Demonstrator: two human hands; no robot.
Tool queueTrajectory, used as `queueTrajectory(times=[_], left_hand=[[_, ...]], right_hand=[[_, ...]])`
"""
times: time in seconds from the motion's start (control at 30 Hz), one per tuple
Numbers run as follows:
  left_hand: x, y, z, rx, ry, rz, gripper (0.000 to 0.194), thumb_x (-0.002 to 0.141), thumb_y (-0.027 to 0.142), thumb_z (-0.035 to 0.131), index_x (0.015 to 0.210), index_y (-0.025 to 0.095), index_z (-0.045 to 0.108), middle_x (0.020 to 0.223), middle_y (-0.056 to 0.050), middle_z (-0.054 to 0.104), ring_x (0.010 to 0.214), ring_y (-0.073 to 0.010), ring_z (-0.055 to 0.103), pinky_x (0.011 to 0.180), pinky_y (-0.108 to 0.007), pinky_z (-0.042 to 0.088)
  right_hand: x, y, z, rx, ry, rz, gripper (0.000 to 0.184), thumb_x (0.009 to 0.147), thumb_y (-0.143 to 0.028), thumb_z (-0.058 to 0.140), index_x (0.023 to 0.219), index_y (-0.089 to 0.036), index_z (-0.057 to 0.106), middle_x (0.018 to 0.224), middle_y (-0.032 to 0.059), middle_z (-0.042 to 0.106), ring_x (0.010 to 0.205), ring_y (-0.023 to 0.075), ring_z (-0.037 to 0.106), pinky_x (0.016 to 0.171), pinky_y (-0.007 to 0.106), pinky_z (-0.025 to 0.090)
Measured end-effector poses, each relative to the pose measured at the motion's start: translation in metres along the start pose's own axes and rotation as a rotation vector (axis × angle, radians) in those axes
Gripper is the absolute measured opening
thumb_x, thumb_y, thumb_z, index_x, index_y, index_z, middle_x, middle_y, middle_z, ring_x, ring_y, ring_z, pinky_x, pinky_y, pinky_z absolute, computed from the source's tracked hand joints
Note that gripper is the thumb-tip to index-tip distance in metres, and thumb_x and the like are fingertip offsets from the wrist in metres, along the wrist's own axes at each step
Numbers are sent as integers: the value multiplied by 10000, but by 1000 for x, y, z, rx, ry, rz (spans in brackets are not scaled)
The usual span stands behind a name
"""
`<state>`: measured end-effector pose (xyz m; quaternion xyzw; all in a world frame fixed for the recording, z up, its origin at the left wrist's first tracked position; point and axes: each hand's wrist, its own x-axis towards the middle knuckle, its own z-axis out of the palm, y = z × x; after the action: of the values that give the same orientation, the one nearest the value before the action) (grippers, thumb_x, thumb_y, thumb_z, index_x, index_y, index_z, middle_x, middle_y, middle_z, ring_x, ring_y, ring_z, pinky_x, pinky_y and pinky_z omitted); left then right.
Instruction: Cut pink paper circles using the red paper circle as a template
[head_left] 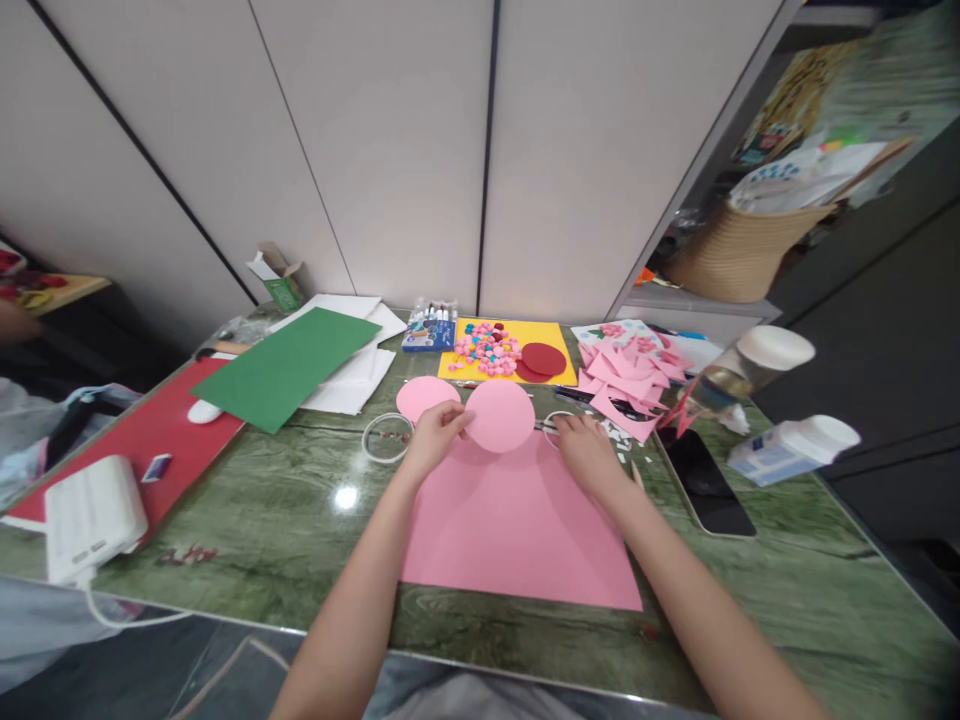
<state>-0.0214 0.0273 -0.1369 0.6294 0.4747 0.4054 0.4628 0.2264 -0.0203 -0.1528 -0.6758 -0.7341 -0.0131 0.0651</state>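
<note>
My left hand [436, 436] pinches the left edge of a pink paper circle [500, 415], which is raised above a large pink sheet [517, 530]. Behind that hand a second pink circle [426, 398] lies on the table, and a white ring [366, 440] is just to its left. My right hand [589, 450] is at the sheet's upper right corner, fingers curled down onto a white loop-shaped thing [549, 428]. Part of this loop is hidden under the fingers, so its kind is unclear.
Yellow sheet [566, 340] bears pompoms [487, 348] and dark red circles [543, 359]. Pink scraps [619, 375], a phone [705, 480] and a white bottle [795, 450] are right. Left are a green sheet [289, 365], red sheet [176, 420] and power bank [96, 515].
</note>
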Motion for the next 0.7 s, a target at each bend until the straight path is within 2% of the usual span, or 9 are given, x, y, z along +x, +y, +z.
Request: queueTrajectory(times=[0.2, 0.3, 0.4, 0.57, 0.7], left_hand=[[0, 2, 0, -32, 13, 10, 177, 739, 328, 593, 682, 161, 600, 554, 27, 557, 539, -103, 528, 560, -201, 375], [-1, 5, 1, -70, 6, 14, 178, 746, 328, 583, 694, 159, 605, 589, 24, 549, 565, -100, 517, 584, -202, 380], [-3, 8, 3, -107, -9, -2, 192, 758, 339, 566, 715, 156, 607, 591, 27, 524, 555, -93, 484, 563, -201, 365], [-7, 14, 9, -145, -58, -47, 217, 753, 364, 571, 725, 152, 611, 613, 27, 505, 549, -85, 440, 541, -200, 353], [-14, 19, 19, -146, -122, -76, 221, 757, 359, 574, 745, 147, 632, 629, 19, 520, 579, -91, 437, 556, -205, 348]], right_hand=[[-3, 0, -9, 114, -15, 0, 170, 806, -246, 532, 857, -115, 626, 868, 151, 638, 905, 269, 533, 838, 370, 348], [-16, 11, -22, 217, 10, 62, 160, 776, -250, 546, 863, -133, 612, 859, 127, 642, 865, 254, 560, 794, 341, 378], [-29, 19, -32, 362, 41, 161, 202, 783, -295, 539, 925, -157, 580, 844, 92, 655, 754, 217, 593, 676, 305, 415], [-39, 11, -30, 1103, 42, 282, 294, 758, -413, 575, 925, -171, 570, 717, 23, 614, 645, 156, 569, 592, 253, 423], [-42, -3, -23, 1388, -8, 313, 317, 718, -414, 640, 908, -164, 595, 709, 12, 582, 642, 139, 537, 583, 243, 408]])
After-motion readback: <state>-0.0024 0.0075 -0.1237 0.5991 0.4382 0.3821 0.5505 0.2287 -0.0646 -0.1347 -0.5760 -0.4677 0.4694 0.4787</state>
